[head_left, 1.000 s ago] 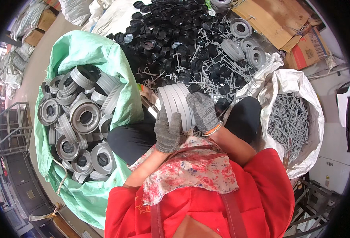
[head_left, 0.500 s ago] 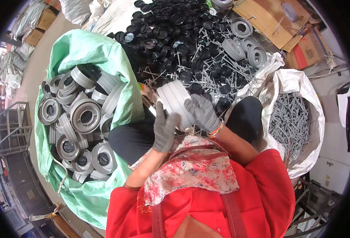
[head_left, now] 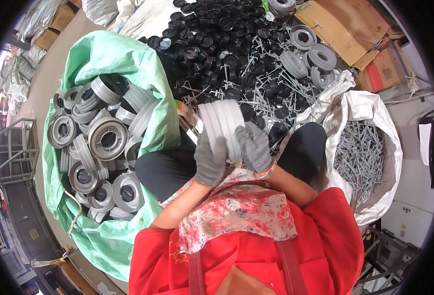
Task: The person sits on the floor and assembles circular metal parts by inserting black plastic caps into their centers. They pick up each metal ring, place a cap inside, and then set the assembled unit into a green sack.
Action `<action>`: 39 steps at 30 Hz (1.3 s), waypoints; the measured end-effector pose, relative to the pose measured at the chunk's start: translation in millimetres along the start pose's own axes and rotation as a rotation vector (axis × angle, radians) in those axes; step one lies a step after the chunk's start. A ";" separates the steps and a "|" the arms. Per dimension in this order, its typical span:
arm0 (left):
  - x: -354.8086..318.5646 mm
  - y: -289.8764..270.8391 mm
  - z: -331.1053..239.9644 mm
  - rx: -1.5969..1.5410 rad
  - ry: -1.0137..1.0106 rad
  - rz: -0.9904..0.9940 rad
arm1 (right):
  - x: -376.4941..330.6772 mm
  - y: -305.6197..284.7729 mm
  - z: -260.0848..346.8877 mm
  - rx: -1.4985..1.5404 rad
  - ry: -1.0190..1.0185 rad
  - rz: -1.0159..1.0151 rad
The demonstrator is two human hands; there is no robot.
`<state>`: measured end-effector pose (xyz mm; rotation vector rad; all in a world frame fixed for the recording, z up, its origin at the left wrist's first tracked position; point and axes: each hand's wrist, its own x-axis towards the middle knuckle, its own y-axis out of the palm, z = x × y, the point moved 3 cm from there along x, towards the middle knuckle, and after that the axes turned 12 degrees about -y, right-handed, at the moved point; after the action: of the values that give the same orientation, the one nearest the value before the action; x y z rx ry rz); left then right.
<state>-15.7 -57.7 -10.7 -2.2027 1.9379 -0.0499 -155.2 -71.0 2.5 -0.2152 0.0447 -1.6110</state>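
Note:
Between my two gloved hands is a stack of pale grey ribbed plastic rings (head_left: 223, 123), held over my lap and turned nearly on its side. My left hand (head_left: 210, 160) presses against its left end, and my right hand (head_left: 254, 147) grips the right end with the fingers bent onto it. Both hands wear grey work gloves. To my left, a light green sack (head_left: 111, 54) stands open, filled with similar grey rings (head_left: 108, 138). Beyond my hands lies a heap of black round caps (head_left: 217, 34) mixed with thin grey plastic pins (head_left: 276, 81).
On my right, a white sack (head_left: 391, 147) holds many grey pins (head_left: 358, 160). Several loose grey rings (head_left: 321, 56) lie by the heap's right side, near a flattened cardboard box (head_left: 345, 29). A metal step frame (head_left: 18, 147) stands at the far left.
The ring stack has turned more upright and shifted slightly right. My left hand has moved right and lies closer against it; my right hand stays on its right end.

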 end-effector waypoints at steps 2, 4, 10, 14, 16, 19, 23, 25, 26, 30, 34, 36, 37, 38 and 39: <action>-3.1 -0.4 -3.5 0.396 0.501 -0.134 | 8.1 -8.3 -1.3 -0.130 -0.113 -0.069; -0.5 -15.8 10.9 0.119 0.077 -0.055 | 11.7 -27.9 -10.3 -0.315 0.029 -0.036; 4.2 -52.6 6.0 -0.178 -0.256 -0.066 | 58.5 -46.4 -42.5 -0.939 -0.060 0.401; 2.9 -54.6 20.2 -0.125 -0.512 -0.170 | 105.3 21.3 -108.8 -0.785 -0.414 0.489; 2.9 -53.9 39.8 -0.160 -0.519 -0.142 | 124.8 59.6 -127.5 -0.796 -0.420 0.567; 7.2 -52.0 47.3 -0.226 -0.449 -0.094 | 140.4 94.5 -166.1 -0.983 -0.559 0.781; 16.7 -61.0 46.2 -0.166 -0.424 -0.066 | 142.7 98.7 -138.8 -1.236 -0.375 1.008; 13.0 -56.3 43.4 -0.289 -0.417 -0.077 | 140.2 68.4 -99.7 -0.905 -0.319 0.663; 14.3 -50.9 42.3 -0.401 -0.451 -0.104 | 143.5 58.2 -91.2 -0.751 -0.315 0.500; 18.4 -29.6 21.1 -0.898 -0.607 0.127 | 103.0 21.5 -30.1 -0.237 -0.293 0.500; 14.5 -24.9 17.3 -0.827 -0.508 0.222 | 73.6 21.7 -1.5 -0.359 -0.484 0.582; 9.5 -23.8 15.7 -0.775 -0.481 0.236 | 69.1 17.8 6.2 -0.560 -0.431 0.728; 6.6 -25.2 13.8 -0.799 -0.510 0.235 | 65.8 17.1 7.2 -0.656 -0.406 0.807; 4.3 -25.8 10.4 -0.823 -0.539 0.232 | 61.1 13.2 8.5 -0.642 -0.648 0.699; 1.4 -25.7 4.4 -0.818 -0.535 0.241 | 58.5 12.4 8.4 -0.639 -0.654 0.741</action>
<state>10.3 -55.5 -10.7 -1.9984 2.0581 1.4299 -143.8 -128.9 15.3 -1.0771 0.1179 -0.6916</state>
